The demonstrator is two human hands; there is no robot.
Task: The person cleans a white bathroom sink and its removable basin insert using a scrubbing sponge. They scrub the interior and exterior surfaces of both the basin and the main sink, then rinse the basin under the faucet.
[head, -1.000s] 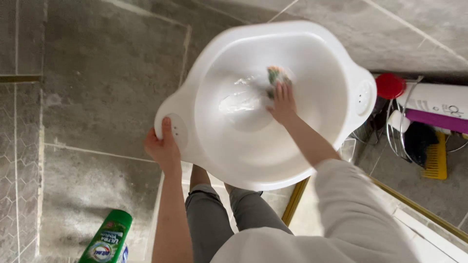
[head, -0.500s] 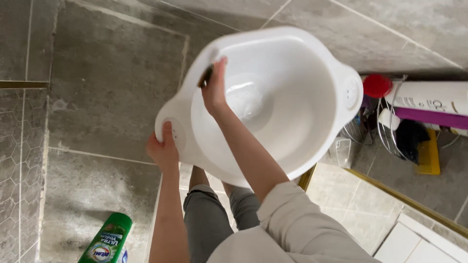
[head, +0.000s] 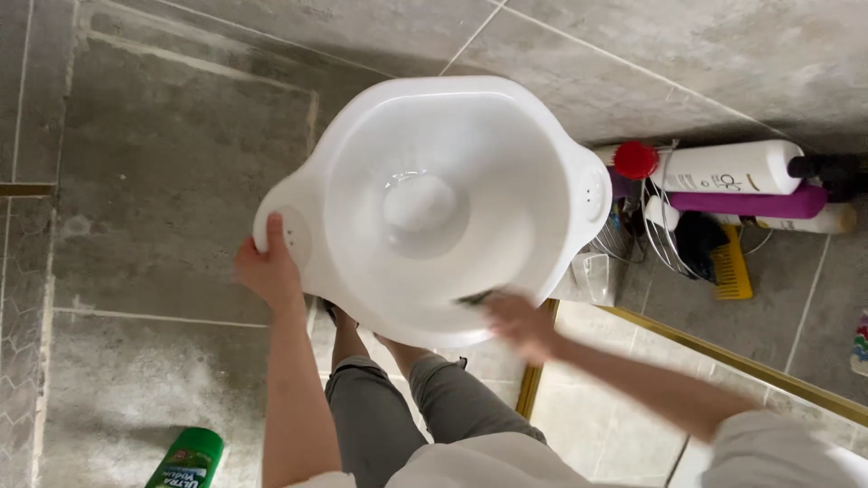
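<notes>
Grey stone tiles run under and beyond our hands, crossed by pale grout lines; a gold strip (head: 533, 361) marks a floor edge just below our right hand. We hold a white plastic basin (head: 434, 145) tilted up off the floor, its hollow facing us; our left hand (head: 268, 268) grips the left handle lug, thumb laid over the rim and fingers curled behind it. Our right hand (head: 517, 323) is at the near rim of the basin, blurred; it presses a dark sponge (head: 475, 296) against the inside wall, though we cannot tell how the fingers lie on it. A wet, glossy patch sits in the bottom of the basin, above the right hand. Below the left hand, near our left forearm, a green bottle (head: 187, 459) lies on the floor. To the right of the basin, beyond the right hand, a wire rack (head: 665, 248) holds a white bottle with a red cap (head: 732, 167), a purple bottle (head: 746, 201) and a yellow comb (head: 731, 268). Our grey trouser legs show between the arms.
</notes>
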